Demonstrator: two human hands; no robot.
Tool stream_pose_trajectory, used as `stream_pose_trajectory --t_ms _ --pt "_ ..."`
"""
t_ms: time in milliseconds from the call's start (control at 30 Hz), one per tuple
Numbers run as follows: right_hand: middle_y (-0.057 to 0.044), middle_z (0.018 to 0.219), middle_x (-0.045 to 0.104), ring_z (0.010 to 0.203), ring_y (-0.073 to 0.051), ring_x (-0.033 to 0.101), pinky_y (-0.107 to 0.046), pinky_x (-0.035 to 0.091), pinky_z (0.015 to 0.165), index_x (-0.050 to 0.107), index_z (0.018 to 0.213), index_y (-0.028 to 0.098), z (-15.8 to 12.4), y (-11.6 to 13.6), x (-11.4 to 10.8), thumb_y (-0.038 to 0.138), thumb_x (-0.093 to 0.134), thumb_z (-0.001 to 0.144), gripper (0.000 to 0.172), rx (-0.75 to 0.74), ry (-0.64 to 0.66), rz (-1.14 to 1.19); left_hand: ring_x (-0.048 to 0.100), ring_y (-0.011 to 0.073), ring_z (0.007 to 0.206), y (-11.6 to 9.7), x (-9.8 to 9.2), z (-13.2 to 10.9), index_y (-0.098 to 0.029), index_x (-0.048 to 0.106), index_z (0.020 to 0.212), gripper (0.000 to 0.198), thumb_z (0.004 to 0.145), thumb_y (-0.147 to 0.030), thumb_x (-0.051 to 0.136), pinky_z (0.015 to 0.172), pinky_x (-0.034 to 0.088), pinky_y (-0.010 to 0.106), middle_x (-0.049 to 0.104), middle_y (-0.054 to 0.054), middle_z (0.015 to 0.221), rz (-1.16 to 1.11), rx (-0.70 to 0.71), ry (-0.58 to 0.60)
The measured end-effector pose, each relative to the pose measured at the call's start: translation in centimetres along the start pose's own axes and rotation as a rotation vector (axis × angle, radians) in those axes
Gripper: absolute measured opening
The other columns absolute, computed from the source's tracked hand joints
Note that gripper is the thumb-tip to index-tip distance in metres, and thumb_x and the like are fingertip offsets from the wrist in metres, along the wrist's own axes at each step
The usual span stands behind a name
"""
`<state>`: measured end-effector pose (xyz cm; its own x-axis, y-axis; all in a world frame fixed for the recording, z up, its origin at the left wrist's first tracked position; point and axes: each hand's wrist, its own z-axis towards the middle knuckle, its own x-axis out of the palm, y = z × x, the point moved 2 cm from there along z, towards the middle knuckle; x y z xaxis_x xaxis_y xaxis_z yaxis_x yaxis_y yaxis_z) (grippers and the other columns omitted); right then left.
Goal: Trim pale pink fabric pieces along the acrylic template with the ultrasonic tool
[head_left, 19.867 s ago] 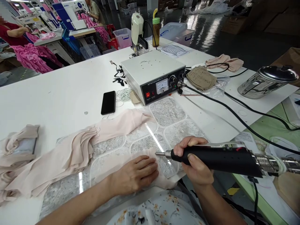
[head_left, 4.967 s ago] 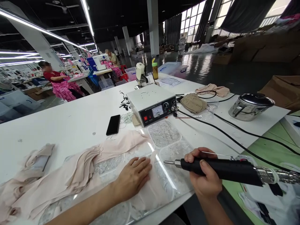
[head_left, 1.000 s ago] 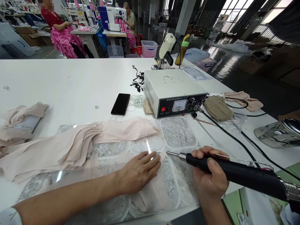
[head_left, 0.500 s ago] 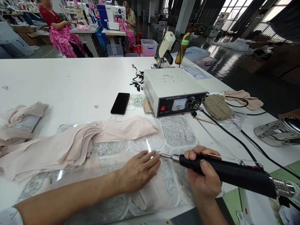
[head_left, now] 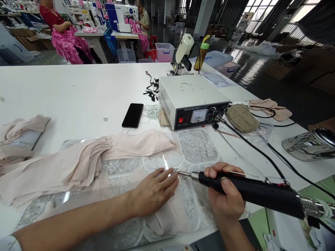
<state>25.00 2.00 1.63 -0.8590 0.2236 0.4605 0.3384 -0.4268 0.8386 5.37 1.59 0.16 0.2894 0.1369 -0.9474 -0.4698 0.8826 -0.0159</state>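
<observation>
On the far sewing machine the brand JUKI can be read. One metal box on the white table has a line of Chinese characters on its black front panel; the small code after them I cannot read with certainty. The brown paper pieces beside this box carry handwriting, which is also not readable.

The left hand lies flat, fingers stretched and a little apart, gripping nothing, upon one pale pink cloth over the patterned mat. The right hand has its fingers closed around one black tool. The metal tip of this tool is just beside the left fingertips; whether it touches the cloth, I cannot tell.

I count also one phone, one bottle, one metal pot and, behind, two people.
</observation>
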Motion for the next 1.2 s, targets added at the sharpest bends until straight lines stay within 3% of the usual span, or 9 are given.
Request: stream_pose_trajectory --t_ms 500,800,1200 --pt "0.001 0.076 0.057 0.060 -0.012 0.054 -0.033 0.051 0.060 0.058 0.080 0.022 0.1 0.1 0.1 0.021 0.061 0.073 0.008 -0.014 0.006 -0.014 0.052 0.0283 0.124 0.0 0.0 0.0 -0.007 0.056 0.123 0.035 0.103 -0.017 0.030 0.096 0.045 0.043 0.059 0.016 0.128 -0.013 0.005 0.057" --pt "0.000 0.074 0.055 0.058 -0.012 0.052 -0.030 0.049 0.055 0.059 0.082 0.021 -0.2 1.0 -1.6 0.019 0.058 0.070 0.012 0.009 -0.042 0.035 0.053 0.0293 0.123 0.0 -0.4 0.1 -0.008 0.054 0.125 0.032 0.101 -0.014 0.033 0.097 0.045 0.043 0.060 0.016 0.127 -0.005 0.023 0.076" --pt "0.001 0.074 0.053 0.058 -0.011 0.052 -0.030 0.049 0.055 0.059 0.082 0.022 -0.3 0.9 -1.2 0.022 0.059 0.072 0.010 0.016 0.008 0.024 0.054 0.0298 0.122 0.1 -0.7 0.3 -0.008 0.054 0.124 0.030 0.100 -0.015 0.037 0.097 0.045 0.043 0.059 0.016 0.128 -0.009 0.025 0.082"
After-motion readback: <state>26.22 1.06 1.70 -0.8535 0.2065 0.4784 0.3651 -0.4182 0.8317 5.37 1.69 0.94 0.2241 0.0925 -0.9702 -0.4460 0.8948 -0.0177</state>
